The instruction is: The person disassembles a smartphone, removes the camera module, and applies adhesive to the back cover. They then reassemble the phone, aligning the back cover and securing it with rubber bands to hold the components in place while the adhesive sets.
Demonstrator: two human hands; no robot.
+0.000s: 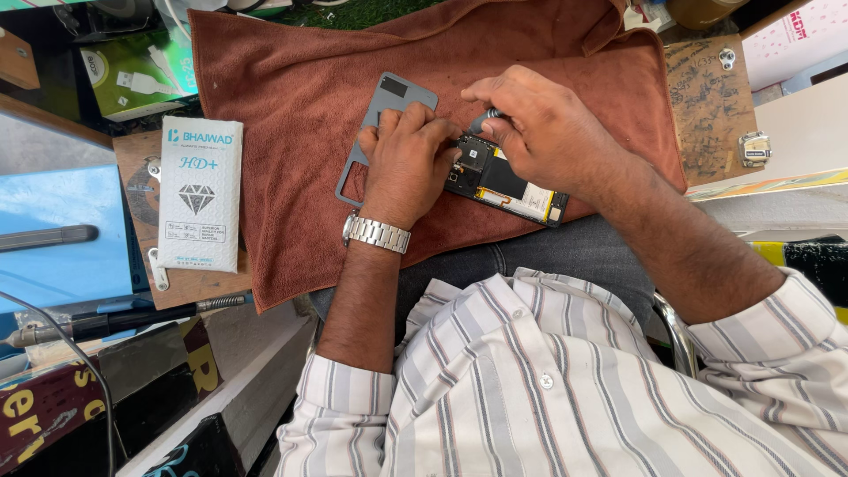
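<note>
While it lies on the brown towel (291, 106) with its back removed, the opened phone (508, 181) shows a dark inner board at one end and a pale, yellowish battery label toward the other, framed by a thin black rim. It sits between and partly beneath both hands, slightly tilted, close to the towel's near edge.

Curled over the board end, the left hand (408, 159) has its fingers bent and pressed onto the phone, pinning it down; a metal wristwatch (377, 232) circles the wrist. The right hand (539, 128) arches over the phone from the other side, fingers pinched together on a small dark tool (487, 117) whose tip points down at the board; how much of the tool there is cannot be told, since the fingers cover most of it.

Just beyond the left hand's knuckles, a grey back cover (389, 110) lies flat on the towel, partly under that hand. Farther out past the left hand, off the towel, a white padded packet (200, 190) rests on a wooden board (194, 287).
</note>
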